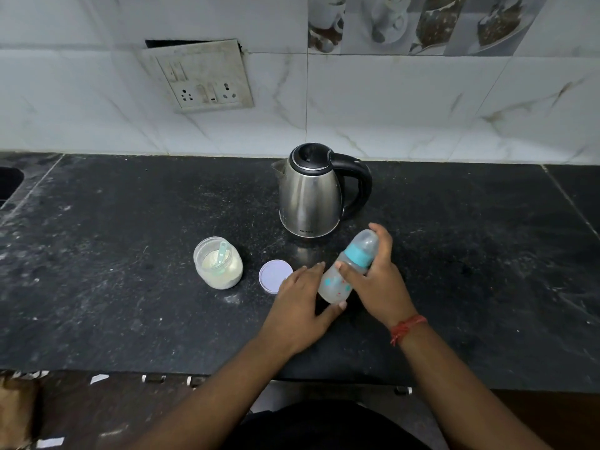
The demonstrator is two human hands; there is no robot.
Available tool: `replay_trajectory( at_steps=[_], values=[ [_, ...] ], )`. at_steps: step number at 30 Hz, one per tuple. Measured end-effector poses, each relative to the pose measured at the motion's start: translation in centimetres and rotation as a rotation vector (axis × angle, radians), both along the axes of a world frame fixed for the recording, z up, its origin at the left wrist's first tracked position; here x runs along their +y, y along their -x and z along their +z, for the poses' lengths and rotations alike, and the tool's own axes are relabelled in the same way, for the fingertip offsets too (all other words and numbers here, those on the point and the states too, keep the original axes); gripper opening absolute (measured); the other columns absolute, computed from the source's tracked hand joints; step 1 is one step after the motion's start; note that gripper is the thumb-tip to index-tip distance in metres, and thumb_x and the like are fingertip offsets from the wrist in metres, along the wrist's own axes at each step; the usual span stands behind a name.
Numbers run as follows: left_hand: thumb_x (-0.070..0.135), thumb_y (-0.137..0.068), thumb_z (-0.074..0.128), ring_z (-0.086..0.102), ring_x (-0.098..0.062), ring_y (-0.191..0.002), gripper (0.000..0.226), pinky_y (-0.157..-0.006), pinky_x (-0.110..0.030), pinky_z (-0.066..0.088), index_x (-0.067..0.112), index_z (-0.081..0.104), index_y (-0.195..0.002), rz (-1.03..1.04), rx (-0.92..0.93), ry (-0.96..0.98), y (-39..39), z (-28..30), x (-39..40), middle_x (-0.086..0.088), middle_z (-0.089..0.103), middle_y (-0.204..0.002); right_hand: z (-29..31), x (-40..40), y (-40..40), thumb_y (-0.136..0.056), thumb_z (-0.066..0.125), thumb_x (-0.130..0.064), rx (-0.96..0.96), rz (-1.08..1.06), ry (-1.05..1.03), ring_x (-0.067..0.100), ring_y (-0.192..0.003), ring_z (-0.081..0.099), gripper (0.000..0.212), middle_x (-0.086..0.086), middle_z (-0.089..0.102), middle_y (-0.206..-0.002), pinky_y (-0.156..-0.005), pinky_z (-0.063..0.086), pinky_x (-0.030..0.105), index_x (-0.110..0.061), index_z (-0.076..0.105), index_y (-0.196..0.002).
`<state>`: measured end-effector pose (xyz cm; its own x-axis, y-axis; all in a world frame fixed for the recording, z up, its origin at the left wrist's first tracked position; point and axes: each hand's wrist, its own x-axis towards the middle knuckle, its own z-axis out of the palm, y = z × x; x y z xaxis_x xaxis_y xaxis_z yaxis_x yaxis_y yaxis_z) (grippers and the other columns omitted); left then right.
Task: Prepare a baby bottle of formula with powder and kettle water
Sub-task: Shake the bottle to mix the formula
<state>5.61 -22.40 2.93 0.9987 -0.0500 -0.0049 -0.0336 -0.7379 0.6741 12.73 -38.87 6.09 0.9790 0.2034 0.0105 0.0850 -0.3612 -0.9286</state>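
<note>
Nearest the camera, both hands work the bottle (344, 271) just above the dark counter (130, 319). The left hand (300, 303) lies with fingers fairly straight, thumb propping the bottle's base and fingertips at its side; the right hand (378, 280) curls round the upper body, fingers reaching to the clear cap over the teal collar. The bottle is tilted, its long axis running from base at lower left, toward the person, up to the cap at upper right, pointing toward the kettle's handle side. It looks capped and apparently empty, so the step in hand is likely opening it: best to stand it upright, steady the body low with the left hand, and turn the collar with the right, keeping the teat off the counter. Just left of the hands lies a round lid (275, 276), flat; beyond it the open jar (218, 267) of powder, a scoop inside. Farther back stands the kettle (313, 191), lid down, spout left, handle right.
</note>
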Motion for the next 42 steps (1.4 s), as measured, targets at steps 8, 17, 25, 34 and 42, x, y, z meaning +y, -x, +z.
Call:
replay_trajectory(
  at_steps=[8,17,25,34,42],
  values=[
    [0.081,-0.096,0.016,-0.005,-0.034,-0.160,0.088,-0.124,-0.067,0.007,0.026,0.015,-0.164,0.065,0.054,-0.533,5.6,-7.8,2.6,-0.003,0.004,-0.174,-0.9,-1.0,1.1,-0.089,0.076,-0.024,0.054,-0.018,-0.010,-0.007,-0.093,0.064,0.080,-0.012,0.061,-0.112,-0.068,0.052,0.010,-0.047,0.022,-0.144],
    [0.077,-0.100,0.017,0.005,-0.038,-0.159,0.081,-0.121,-0.069,0.007,0.027,0.018,-0.164,0.119,0.158,-0.618,7.4,-11.0,4.4,-0.010,0.014,-0.173,-1.4,0.0,2.6,-0.089,0.075,-0.021,0.071,0.009,-0.046,0.013,-0.100,0.067,0.079,-0.012,0.059,-0.116,-0.090,0.059,0.052,-0.050,0.023,-0.141],
    [0.076,-0.100,0.015,0.008,-0.036,-0.159,0.078,-0.122,-0.071,0.007,0.030,0.019,-0.164,0.092,0.133,-0.650,7.5,-11.0,4.5,-0.009,0.016,-0.172,-1.8,0.2,2.5,-0.087,0.078,-0.026,0.103,-0.007,-0.088,0.017,-0.101,0.068,0.079,-0.013,0.059,-0.116,-0.087,0.060,0.054,-0.055,0.025,-0.138],
    [0.076,-0.099,0.010,0.004,-0.036,-0.160,0.080,-0.122,-0.070,0.003,0.031,0.017,-0.164,0.092,0.130,-0.665,7.5,-10.8,4.4,-0.008,0.013,-0.173,-2.2,-1.3,2.3,-0.090,0.077,-0.023,0.083,-0.250,-0.367,0.018,-0.102,0.071,0.070,-0.006,0.060,-0.118,-0.075,0.064,0.039,-0.044,0.032,-0.139],
    [0.076,-0.099,0.010,0.003,-0.035,-0.160,0.080,-0.122,-0.070,0.004,0.030,0.018,-0.164,0.093,0.113,-0.663,7.6,-10.7,4.4,-0.007,0.013,-0.173,-3.1,-1.9,3.3,-0.090,0.076,-0.026,0.226,-0.343,-0.496,0.024,-0.108,0.069,0.067,-0.003,0.058,-0.123,-0.073,0.064,0.044,-0.047,0.036,-0.139]
  ],
)
